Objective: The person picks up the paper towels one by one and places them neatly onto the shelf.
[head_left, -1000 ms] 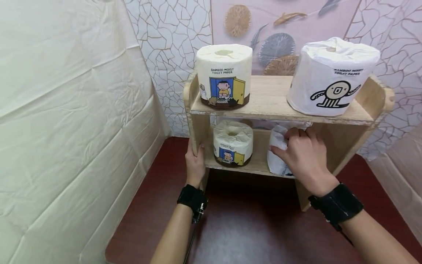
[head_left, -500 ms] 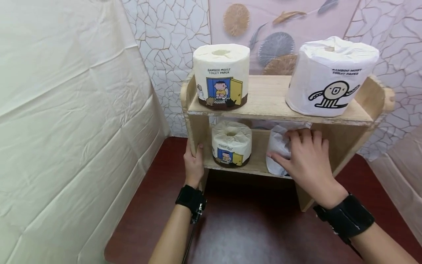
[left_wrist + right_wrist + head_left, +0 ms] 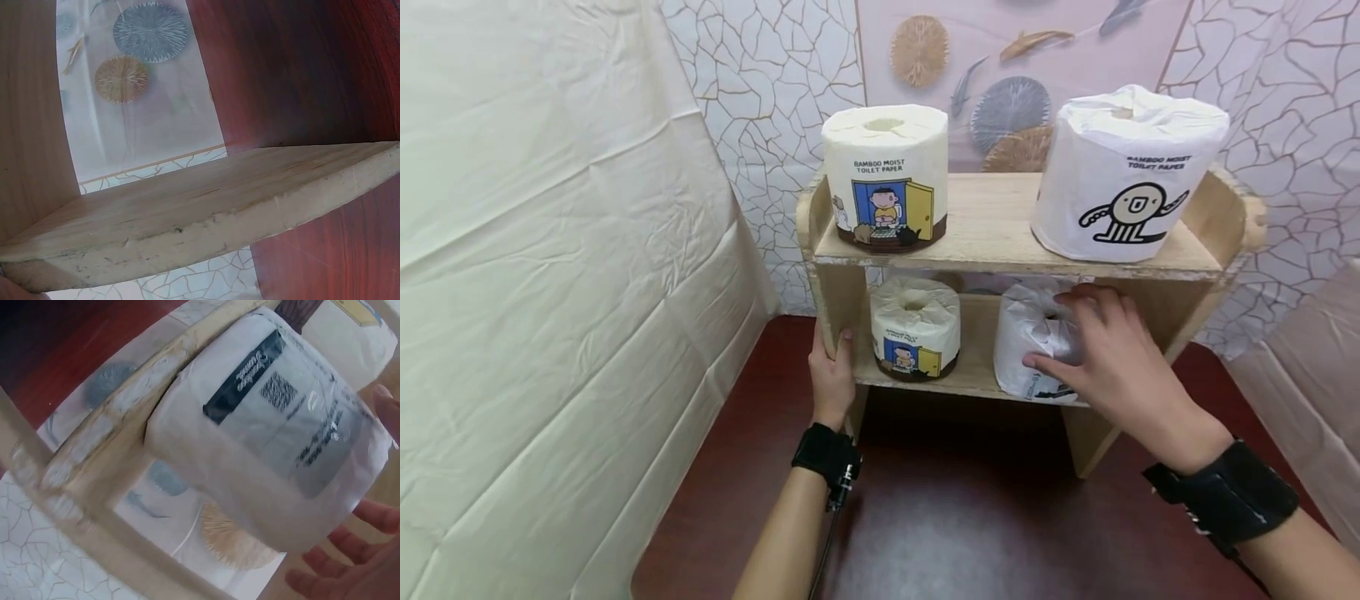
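In the head view my left hand [image 3: 831, 379] grips the left side panel of a small wooden shelf [image 3: 981, 221], thumb on the front edge. My right hand [image 3: 1123, 367] is at a white wrapped toilet paper roll [image 3: 1026, 346] on the right of the lower board. Its thumb and fingers are spread beside the roll's top and right side. The right wrist view shows the same roll [image 3: 250, 437] with its printed label and QR code, fingers [image 3: 350, 547] loosely extended along its edge. Whether they touch it is unclear. A cream toilet paper roll [image 3: 913, 325] stands left of it.
On the upper board stand a cream roll with a cartoon print [image 3: 886, 179] and a white roll with a black figure [image 3: 1127, 175]. A dark red table [image 3: 970, 517] lies beneath. Pale cloth [image 3: 550, 317] hangs at the left, patterned cloth behind.
The right hand has loosened from the lower white roll and shifted right, its fingers spreading. More of that roll and its print now shows. The left hand stays on the panel; the view shifted slightly.
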A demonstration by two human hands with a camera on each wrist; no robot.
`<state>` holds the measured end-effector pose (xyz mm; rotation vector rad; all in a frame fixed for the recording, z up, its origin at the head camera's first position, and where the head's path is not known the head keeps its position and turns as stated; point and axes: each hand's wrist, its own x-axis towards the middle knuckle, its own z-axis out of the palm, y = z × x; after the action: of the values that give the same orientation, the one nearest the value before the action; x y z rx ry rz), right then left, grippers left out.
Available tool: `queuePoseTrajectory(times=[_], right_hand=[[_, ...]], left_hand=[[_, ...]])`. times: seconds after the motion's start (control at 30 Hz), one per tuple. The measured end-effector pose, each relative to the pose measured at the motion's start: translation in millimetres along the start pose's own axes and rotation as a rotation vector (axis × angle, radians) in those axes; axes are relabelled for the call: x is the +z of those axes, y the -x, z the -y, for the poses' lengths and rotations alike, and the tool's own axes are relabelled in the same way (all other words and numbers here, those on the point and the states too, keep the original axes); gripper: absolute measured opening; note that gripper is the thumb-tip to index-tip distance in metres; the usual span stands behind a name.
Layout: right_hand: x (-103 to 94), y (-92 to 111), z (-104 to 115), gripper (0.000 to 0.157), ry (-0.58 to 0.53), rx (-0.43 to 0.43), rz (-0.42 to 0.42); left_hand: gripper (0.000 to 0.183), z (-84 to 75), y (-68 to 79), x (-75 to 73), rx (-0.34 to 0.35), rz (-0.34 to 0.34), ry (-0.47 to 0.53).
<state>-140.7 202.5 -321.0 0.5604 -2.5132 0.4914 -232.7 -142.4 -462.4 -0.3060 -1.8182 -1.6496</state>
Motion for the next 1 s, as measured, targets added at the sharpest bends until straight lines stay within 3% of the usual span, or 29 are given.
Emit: queuePoseTrajectory(times=[0.2,0.4,0.5,0.7,1.0], right_hand=[[-7.3,4,-11,0.085,0.016,-0.098,0.022],[-13.0,9,-24,0.089,-0.009,-0.144,0.048],[-13.7,9,-32,0.089,-0.006,-0.238,0.036],[-14.9,8,-43,0.07,0.02,-0.422,0.039],[-14.3,1,-49,0.075,-0.022,-0.386,0.143]], left_hand=[[0.052,0.8,-1.4,-0.5,0.013,-0.001,-0.003],[0.053,0.0,-0.9,-0.4,0.014,0.012,-0.003],[0.054,-0.3,-0.8,-0.2,0.014,0.01,-0.002],[0.054,-0.5,-0.7,0.2,0.009,0.007,-0.005],[0.052,-1.5,-0.9,0.4,-0.004,-0.005,0.001]])
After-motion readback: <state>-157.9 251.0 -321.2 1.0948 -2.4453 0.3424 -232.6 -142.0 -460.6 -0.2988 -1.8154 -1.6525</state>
